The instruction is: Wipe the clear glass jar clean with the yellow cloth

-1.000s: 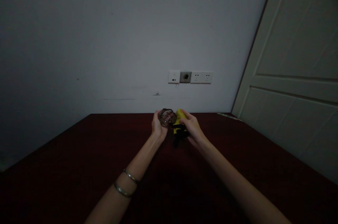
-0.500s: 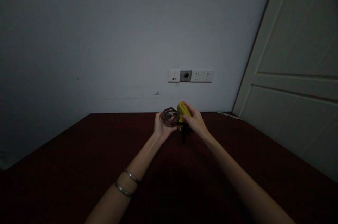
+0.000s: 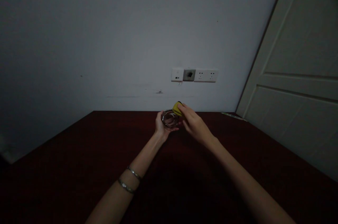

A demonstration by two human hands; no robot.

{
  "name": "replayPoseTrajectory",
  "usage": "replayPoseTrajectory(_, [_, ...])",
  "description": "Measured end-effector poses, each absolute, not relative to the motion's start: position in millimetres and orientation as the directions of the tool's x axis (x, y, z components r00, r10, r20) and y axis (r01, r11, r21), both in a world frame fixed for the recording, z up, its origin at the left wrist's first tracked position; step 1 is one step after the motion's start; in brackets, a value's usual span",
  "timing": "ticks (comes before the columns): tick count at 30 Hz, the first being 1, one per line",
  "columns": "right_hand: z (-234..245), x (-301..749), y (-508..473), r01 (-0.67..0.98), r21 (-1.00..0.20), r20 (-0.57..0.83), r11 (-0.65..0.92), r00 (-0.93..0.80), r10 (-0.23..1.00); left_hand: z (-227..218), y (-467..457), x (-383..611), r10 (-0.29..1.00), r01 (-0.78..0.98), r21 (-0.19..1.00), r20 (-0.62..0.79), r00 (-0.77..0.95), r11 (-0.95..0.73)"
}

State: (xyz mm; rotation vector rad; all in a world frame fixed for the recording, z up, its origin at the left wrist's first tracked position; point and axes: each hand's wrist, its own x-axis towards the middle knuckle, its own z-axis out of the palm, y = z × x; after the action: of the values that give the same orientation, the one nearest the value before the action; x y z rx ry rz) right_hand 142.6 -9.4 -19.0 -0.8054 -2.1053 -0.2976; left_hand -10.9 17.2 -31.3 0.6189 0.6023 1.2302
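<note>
A small clear glass dish [image 3: 170, 118], perhaps an ashtray, is cradled in my left hand [image 3: 161, 129] above the far part of the dark red table [image 3: 79, 167]. My right hand [image 3: 194, 123] is closed on a yellow cloth [image 3: 176, 108] and presses it against the dish's right rim. Most of the cloth is hidden inside my fingers. Two thin bangles [image 3: 130, 180] sit on my left forearm.
A white wall rises behind the table with a row of sockets and a switch [image 3: 194, 75]. A pale panelled door [image 3: 295, 76] stands at the right. A thin flat strip [image 3: 233, 115] lies at the table's far right corner.
The yellow cloth has been bunched up into my right hand and raised to the dish's rim; its dark hanging part no longer shows. My left hand has tipped the dish toward me.
</note>
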Motion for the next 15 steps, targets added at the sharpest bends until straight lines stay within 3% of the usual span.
replayPoseTrajectory(5, [-24.4,140.8,-6.7,0.625,0.133,0.682,0.769,-0.621,0.386,-32.6,17.7,-9.2,0.982,-0.697,0.692,-0.098,0.164,0.186])
replayPoseTrajectory(15, [-21.8,112.3,-33.8,0.768,0.083,0.624,0.635,-0.537,0.568,-23.5,20.4,-16.5,0.996,-0.781,0.625,-0.065,-0.057,-0.004])
